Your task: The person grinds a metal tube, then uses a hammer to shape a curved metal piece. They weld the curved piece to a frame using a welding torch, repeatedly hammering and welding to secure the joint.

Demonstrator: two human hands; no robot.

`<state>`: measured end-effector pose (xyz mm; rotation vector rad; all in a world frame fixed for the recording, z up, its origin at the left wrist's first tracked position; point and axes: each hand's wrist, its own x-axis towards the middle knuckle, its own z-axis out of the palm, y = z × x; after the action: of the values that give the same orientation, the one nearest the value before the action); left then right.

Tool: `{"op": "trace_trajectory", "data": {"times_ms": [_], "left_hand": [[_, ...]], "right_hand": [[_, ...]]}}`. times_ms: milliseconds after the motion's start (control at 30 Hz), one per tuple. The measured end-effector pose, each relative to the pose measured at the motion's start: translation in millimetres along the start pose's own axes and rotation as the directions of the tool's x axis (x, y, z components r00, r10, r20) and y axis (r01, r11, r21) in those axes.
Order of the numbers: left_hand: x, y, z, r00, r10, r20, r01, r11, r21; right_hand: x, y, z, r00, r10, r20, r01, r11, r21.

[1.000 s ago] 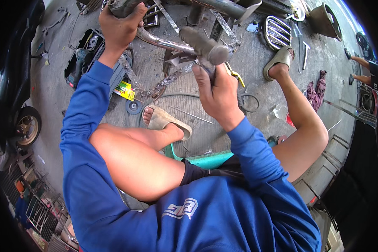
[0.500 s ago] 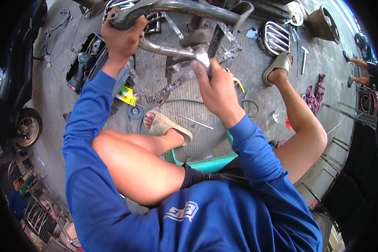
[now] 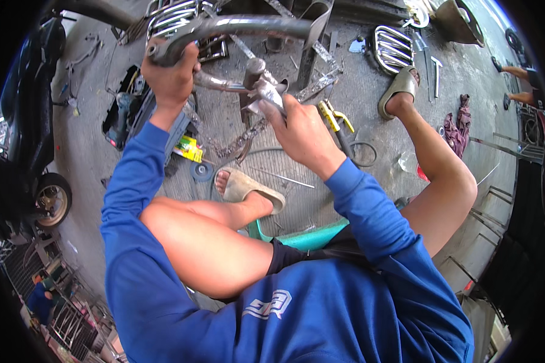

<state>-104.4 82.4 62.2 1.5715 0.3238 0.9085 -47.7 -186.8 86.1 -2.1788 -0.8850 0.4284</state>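
Note:
My left hand (image 3: 168, 81) is closed around a bent steel tube frame (image 3: 248, 25) near its left end. The frame's thick upper tube curves away to the right, and a thinner lower tube (image 3: 215, 82) runs below it. My right hand (image 3: 303, 130) grips what looks like a hammer (image 3: 255, 68) by a silver-coloured handle. Its dark cylindrical head is at the right end of the lower tube; whether they touch, I cannot tell. An upright flat metal bar (image 3: 312, 54) stands just beyond.
A tool case with a power tool (image 3: 122, 109) lies left, near a grinding disc (image 3: 201, 171). A yellow-handled clamp with a cable (image 3: 333, 118) is right of my right hand. Farther right are a chrome grille (image 3: 395, 49), a hammer-shaped tool (image 3: 436, 75) and a cloth (image 3: 457, 127). A motorcycle (image 3: 33, 109) stands far left.
The hammer head, blurred before, is now sharp and sits farther left and lower. My right hand has shifted slightly left and down, and the tube frame in my left hand has moved left.

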Motion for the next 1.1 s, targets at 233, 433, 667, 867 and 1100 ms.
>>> {"op": "trace_trajectory", "data": {"times_ms": [233,433,667,867,1100], "left_hand": [[20.8,88.8,-17.3,0.724,0.658,0.21,-0.675,0.61,0.416],[-9.8,244.9,-0.6,0.31,0.759,0.572,-0.951,0.254,0.179],[-58.1,295.5,55.4,0.087,0.868,0.489,-0.967,-0.045,0.252],[-90.0,299.0,86.3,-0.095,0.844,0.527,-0.973,-0.192,0.131],[-92.6,278.7,98.9,-0.012,0.847,0.531,-0.99,-0.083,0.111]], "right_hand": [[-54.4,17.4,-35.4,0.984,0.095,-0.153,-0.047,0.955,0.292],[-94.1,36.4,-65.5,0.927,0.11,-0.357,0.069,0.889,0.453],[-106.8,30.3,-62.1,0.853,-0.166,-0.494,0.456,0.696,0.554],[-119.3,12.5,-63.2,0.827,-0.311,-0.469,0.547,0.638,0.542],[-112.5,-13.7,-76.0,0.844,-0.35,-0.407,0.451,0.874,0.182]]}}
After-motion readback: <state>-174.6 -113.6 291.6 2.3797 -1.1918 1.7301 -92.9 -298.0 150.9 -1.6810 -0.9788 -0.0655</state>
